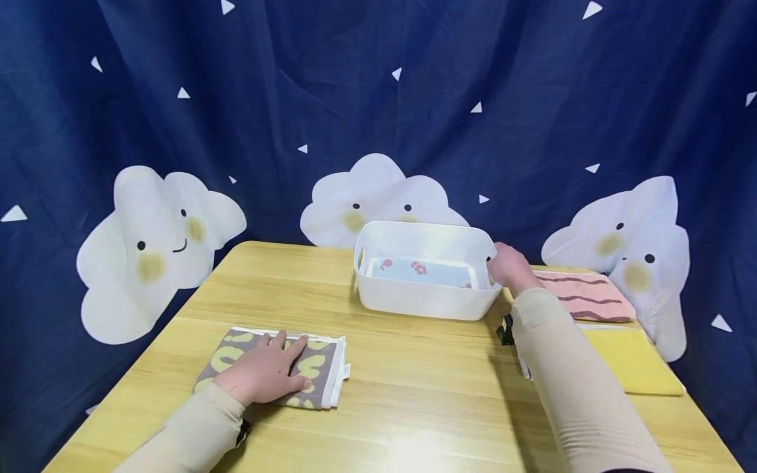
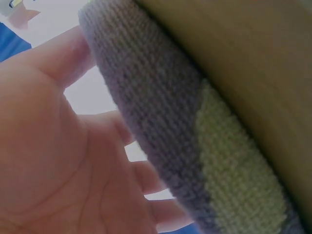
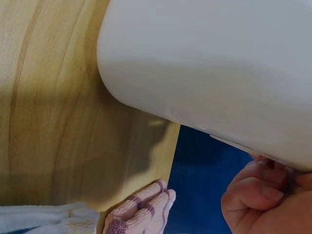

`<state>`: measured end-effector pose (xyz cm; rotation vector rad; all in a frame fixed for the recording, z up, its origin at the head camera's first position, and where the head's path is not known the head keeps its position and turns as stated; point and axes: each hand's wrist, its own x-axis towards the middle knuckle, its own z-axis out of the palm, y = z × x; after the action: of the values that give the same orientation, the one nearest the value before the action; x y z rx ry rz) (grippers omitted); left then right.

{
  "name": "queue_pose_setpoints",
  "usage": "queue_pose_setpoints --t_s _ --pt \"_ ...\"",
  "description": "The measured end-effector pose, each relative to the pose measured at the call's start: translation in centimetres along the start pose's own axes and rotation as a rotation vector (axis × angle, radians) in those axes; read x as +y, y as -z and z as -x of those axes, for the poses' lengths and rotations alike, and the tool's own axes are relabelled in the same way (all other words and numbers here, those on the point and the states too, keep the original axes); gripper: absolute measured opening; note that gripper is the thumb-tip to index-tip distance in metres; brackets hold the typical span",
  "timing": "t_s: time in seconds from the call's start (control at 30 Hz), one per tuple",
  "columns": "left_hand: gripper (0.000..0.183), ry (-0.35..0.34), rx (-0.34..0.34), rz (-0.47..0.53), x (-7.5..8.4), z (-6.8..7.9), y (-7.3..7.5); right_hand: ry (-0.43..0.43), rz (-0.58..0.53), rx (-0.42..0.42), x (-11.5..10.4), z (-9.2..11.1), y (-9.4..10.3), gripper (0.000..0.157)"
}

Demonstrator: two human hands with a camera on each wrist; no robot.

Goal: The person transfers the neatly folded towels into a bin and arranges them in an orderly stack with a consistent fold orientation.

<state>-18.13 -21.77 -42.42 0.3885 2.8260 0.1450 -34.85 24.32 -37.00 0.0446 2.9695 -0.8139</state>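
My left hand (image 1: 263, 373) rests on a folded grey-purple towel (image 1: 322, 376) with yellow patches and a white edge, at the left of the table. Its fingers are spread over the top; in the left wrist view the towel's thick fold (image 2: 161, 107) runs along the fingers. With curled fingers, my right hand (image 1: 513, 268) grips the right handle of a white plastic basket (image 1: 422, 301) at the back middle. Inside the basket lies a light blue cloth (image 1: 396, 270) with pink flowers. The right wrist view shows the basket's outer wall (image 3: 209, 73) and my curled fingers (image 3: 251, 192) at its rim.
Right of the basket lies a folded pink towel (image 1: 591, 295) with dark wavy stripes. A yellow folded towel (image 1: 635, 361) is nearer me, partly hidden by my right forearm. Behind the wooden table (image 1: 408, 387) hangs a dark blue curtain (image 1: 367, 112) with white clouds.
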Motion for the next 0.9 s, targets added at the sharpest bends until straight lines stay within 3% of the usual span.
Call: queue_pose_setpoints --t_s 0.3,0.6,0.9 --pt "0.084 -0.013 -0.005 -0.049 3.1 -1.7 0.0 -0.022 -0.033 -0.001 -0.2 0.1 -0.1 0.045" --pt "0.083 -0.059 0.023 -0.105 7.4 -3.5 0.2 -0.039 -0.06 -0.013 -0.7 0.4 0.0 0.048" --pt "0.085 -0.054 0.04 -0.167 12.3 -5.1 -0.3 -0.033 -0.028 -0.033 -0.6 0.5 0.1 0.049"
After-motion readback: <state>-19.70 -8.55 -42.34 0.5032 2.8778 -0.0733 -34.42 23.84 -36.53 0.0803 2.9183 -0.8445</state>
